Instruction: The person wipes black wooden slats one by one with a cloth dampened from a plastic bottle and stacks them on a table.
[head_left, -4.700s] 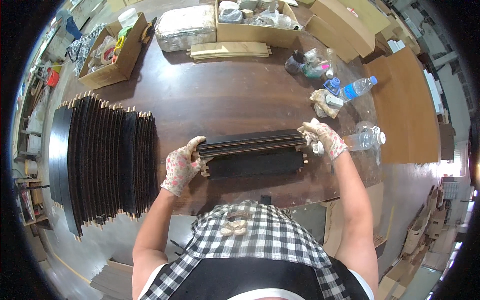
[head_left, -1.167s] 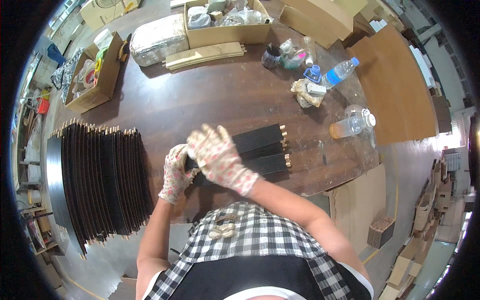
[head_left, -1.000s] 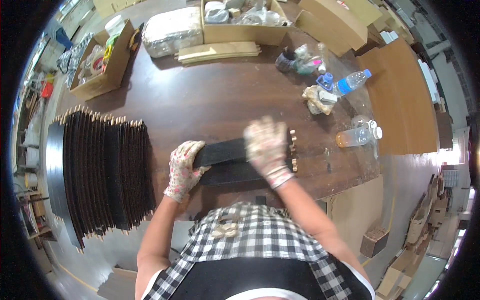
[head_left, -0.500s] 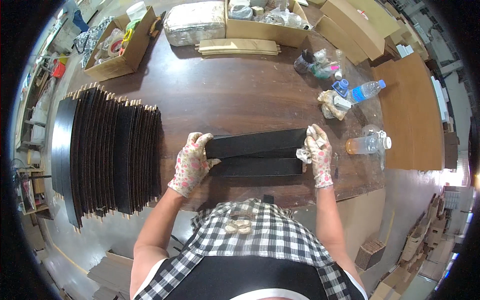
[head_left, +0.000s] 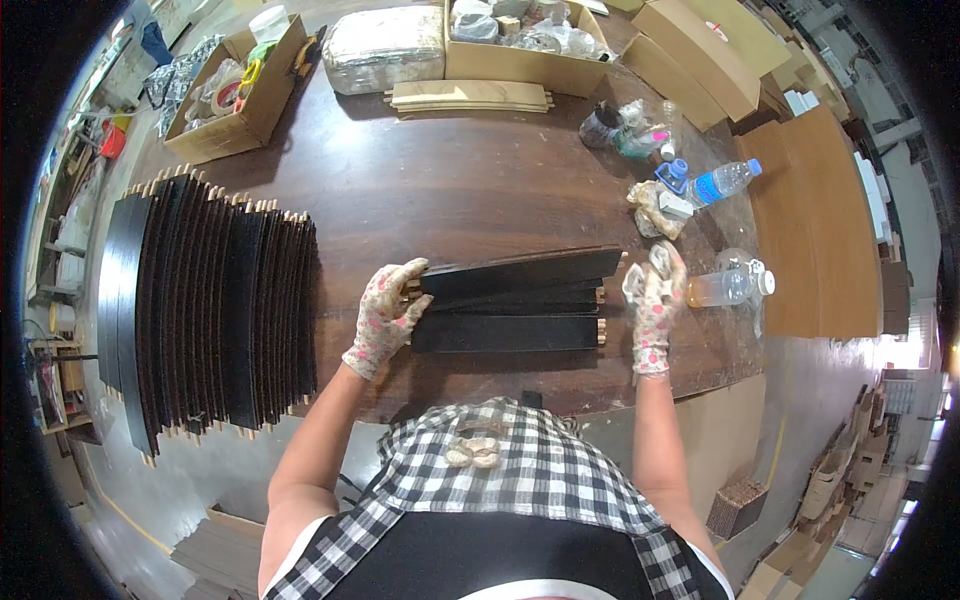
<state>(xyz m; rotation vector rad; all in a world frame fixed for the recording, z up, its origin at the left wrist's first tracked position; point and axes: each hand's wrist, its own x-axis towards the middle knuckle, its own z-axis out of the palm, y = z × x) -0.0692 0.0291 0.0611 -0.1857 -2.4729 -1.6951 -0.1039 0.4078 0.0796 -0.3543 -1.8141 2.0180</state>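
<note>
On the brown table before me lie several black slats with pale wooden pegs at their ends. My left hand (head_left: 385, 315), in a floral glove, grips the left end of the top slat (head_left: 520, 278), which slants up to the right over the others. Nearest my body is a flat-lying lower slat (head_left: 505, 334). Just off the slats' right ends, my right hand (head_left: 656, 305), gloved alike and smeared by motion, is closed on a crumpled white wad (head_left: 634, 287), maybe cloth or paper. The wad is partly hidden by the fingers.
A long row of black slats (head_left: 210, 310) stands packed at the left. Bottles, including a clear bottle with amber liquid (head_left: 715, 288) and a blue-labelled water bottle (head_left: 725, 183), lie at the right. Pale wooden strips (head_left: 468, 96) and open cardboard boxes (head_left: 530, 66) line the far side.
My right hand has moved right with the white wad, off the slats' ends, baring their pegs. The top slat's right end has risen slightly away from the lower slat; my left hand keeps its place.
</note>
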